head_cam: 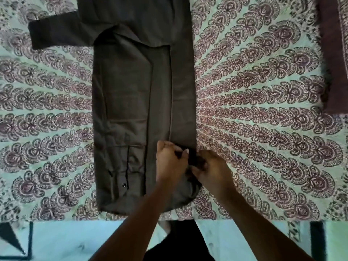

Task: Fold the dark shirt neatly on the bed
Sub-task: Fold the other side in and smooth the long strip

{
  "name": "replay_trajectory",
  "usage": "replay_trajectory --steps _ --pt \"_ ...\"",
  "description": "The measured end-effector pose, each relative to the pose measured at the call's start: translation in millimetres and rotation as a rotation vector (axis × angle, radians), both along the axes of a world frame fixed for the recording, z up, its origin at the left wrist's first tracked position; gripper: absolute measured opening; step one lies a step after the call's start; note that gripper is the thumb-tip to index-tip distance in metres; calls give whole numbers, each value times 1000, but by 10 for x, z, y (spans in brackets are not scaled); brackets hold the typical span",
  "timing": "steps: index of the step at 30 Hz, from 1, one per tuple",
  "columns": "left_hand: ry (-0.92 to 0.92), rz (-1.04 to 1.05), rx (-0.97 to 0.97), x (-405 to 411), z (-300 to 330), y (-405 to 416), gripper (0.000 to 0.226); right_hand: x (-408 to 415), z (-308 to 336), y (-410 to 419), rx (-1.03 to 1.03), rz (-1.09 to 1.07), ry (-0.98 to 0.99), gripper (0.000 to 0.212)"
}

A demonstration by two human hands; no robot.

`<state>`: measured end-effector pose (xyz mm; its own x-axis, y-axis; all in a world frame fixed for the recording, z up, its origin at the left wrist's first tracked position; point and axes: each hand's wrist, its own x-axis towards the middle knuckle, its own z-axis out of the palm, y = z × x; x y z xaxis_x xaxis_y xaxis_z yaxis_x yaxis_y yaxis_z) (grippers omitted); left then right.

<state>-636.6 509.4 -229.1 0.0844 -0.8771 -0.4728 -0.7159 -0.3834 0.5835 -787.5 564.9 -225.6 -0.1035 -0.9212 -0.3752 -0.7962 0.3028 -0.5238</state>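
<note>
Patterned bedspread (pixel 263 110) held the dark shirt (pixel 131 100), one side folded in, one sleeve (pixel 56 35) still out; left hand (pixel 170 162) and right hand (pixel 212 169) pinched its near hem.

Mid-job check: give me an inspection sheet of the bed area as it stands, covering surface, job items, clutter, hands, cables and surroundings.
Surface: bed under a patterned teal and maroon spread, lying flat.
Job's things: dark shirt laid lengthwise, right side folded inward; one sleeve juts out at far left, another lies along the body with its buttoned cuff near the close end.
Clutter: maroon cloth at the far right edge.
Hands: left hand and right hand both grip fabric at the shirt's near right corner.
Cables: nothing seen.
Surroundings: pale blue floor at the bed's near edge.
</note>
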Motion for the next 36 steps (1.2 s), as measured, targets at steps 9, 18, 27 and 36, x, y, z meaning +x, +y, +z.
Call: replay_trajectory --steps 9,18,27,36 --pt "103 -27 11 277 8 378 42 297 -66 642 -46 100 101 67" --pt "156 -59 65 589 -9 679 44 534 -83 1114 -176 112 186 30" --pt "135 -165 3 581 -14 763 51 621 -55 1177 -10 300 209 23" --pt "230 -86 -30 540 -92 1032 49 168 -131 549 -396 351 149 22"
